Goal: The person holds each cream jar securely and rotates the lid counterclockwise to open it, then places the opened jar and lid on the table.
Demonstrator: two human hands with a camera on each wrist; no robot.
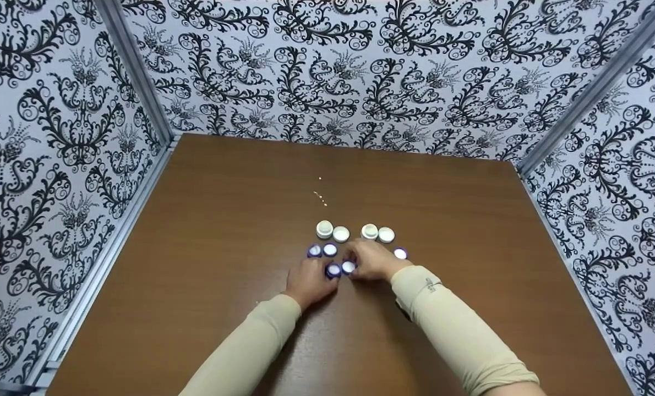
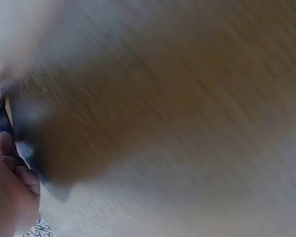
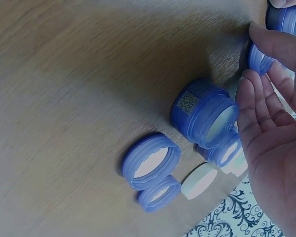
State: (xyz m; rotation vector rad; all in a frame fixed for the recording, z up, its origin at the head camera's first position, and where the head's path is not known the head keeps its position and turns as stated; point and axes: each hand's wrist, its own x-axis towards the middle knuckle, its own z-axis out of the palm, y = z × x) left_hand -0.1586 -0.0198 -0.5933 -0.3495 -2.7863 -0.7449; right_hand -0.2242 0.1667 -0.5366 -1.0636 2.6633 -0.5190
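Note:
Near the middle of the table my left hand grips a small blue jar, its white inside facing up. In the left wrist view only the curled fingers and part of the blue jar show at the left edge. My right hand pinches a blue screw lid between thumb and fingers, white inside up, right beside that jar. Under the right palm in the right wrist view stand a larger open blue jar, two upturned blue lids and a white lid.
Behind the hands are two open white jars with white lids beside them. Another blue jar and blue lid sit beyond my left hand. Pale crumbs lie farther back. Patterned walls enclose the brown table.

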